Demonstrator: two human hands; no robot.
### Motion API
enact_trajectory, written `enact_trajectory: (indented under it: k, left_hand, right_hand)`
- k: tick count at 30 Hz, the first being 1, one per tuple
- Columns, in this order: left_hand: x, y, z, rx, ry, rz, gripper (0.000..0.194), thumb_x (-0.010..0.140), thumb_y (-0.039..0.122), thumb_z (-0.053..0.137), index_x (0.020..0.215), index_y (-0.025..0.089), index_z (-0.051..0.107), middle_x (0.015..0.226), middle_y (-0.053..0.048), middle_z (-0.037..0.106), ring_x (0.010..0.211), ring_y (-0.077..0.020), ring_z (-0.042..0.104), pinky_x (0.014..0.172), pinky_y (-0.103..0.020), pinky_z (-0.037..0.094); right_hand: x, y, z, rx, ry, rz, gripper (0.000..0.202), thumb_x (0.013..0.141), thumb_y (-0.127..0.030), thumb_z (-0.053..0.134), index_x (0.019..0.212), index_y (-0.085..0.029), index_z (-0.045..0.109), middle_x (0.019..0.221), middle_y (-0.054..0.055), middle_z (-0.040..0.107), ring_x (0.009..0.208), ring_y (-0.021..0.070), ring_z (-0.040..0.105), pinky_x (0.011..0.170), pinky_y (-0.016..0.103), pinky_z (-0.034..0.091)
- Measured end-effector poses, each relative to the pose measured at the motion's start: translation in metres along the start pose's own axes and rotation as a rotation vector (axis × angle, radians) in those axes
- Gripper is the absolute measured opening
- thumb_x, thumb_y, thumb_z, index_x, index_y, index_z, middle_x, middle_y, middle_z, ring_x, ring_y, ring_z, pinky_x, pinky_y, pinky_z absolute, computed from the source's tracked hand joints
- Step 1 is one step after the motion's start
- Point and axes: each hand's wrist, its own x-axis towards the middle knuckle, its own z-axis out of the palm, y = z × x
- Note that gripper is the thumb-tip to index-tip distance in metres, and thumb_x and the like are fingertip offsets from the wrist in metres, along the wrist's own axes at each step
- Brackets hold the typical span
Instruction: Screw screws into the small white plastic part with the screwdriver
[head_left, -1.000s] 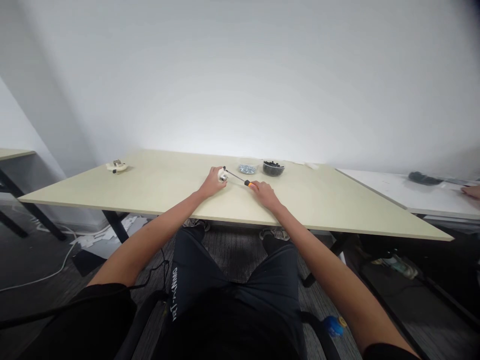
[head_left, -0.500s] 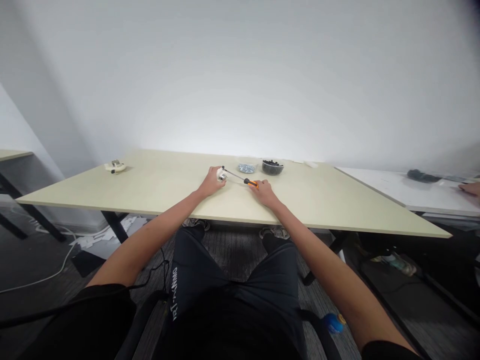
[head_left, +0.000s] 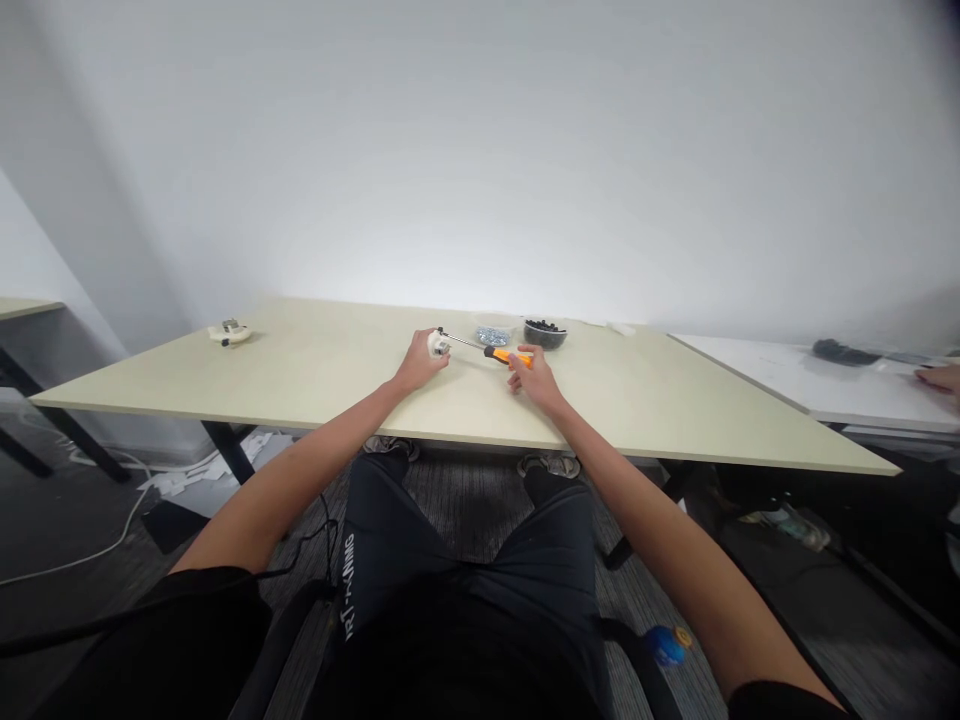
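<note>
Closed round a small cream-coloured part with a metal piece on it, my left hand holds it just above the table. My right hand grips the orange and black handle of a screwdriver, its fingers partly spread about the handle's end. The metal shaft points left, and its tip meets a small black piece at the top of the cream part. Whether the tip sits in a screw is too small to tell.
Behind the hands stand a clear tub of silvery screws and a tub of black pieces. Another cream part lies far left on the table. A co-worker's hand shows at the right, above a white table.
My right hand has shifted slightly right and its fingers have loosened and re-formed around the screwdriver handle. The cream part and screwdriver have moved slightly up and left.
</note>
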Motion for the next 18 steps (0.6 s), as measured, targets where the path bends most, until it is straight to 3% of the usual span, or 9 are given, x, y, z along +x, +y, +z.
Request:
enact_trajectory:
  k: [4,9,14,18]
  left_hand:
    - [-0.0003,0.0006,-0.0006,-0.002,0.017,0.004,0.057,0.071,0.023,0.067,0.124,0.015,0.047,0.124,-0.013,0.05,0.121,-0.0265,0.049,0.109,-0.041,0.035]
    - [-0.0008,0.0016,-0.0014,-0.008,0.035,0.029,0.055,0.072,0.023,0.067,0.123,0.018,0.047,0.123,-0.012,0.05,0.119,-0.0257,0.05,0.108,-0.041,0.036]
    - [0.0,0.0007,-0.0012,-0.006,0.049,-0.008,0.055,0.072,0.023,0.067,0.122,0.018,0.047,0.123,-0.011,0.051,0.118,-0.0252,0.051,0.107,-0.041,0.037]
    - [-0.0009,0.0018,-0.0013,0.019,0.031,0.005,0.053,0.073,0.024,0.066,0.123,0.017,0.047,0.123,-0.011,0.051,0.118,-0.025,0.051,0.107,-0.04,0.037]
  right_hand:
    - [0.0023,0.0011,0.0005,0.114,-0.005,-0.036,0.045,0.08,-0.043,0.061,0.113,-0.022,0.037,0.084,0.0,0.059,0.066,0.0133,0.064,0.061,0.028,0.056]
    - [0.0031,0.0026,0.0009,0.134,-0.035,-0.014,0.043,0.085,-0.057,0.05,0.108,-0.023,0.037,0.08,0.0,0.057,0.053,0.0133,0.059,0.046,0.027,0.052]
    - [0.0025,0.0058,0.0017,0.087,-0.068,-0.08,0.048,0.077,-0.047,0.067,0.109,-0.023,0.04,0.082,-0.002,0.059,0.056,0.011,0.058,0.053,0.025,0.051]
    - [0.002,0.0042,0.0012,0.092,-0.114,-0.003,0.042,0.087,-0.06,0.048,0.094,-0.019,0.05,0.07,0.003,0.059,0.049,0.0121,0.053,0.041,0.023,0.041]
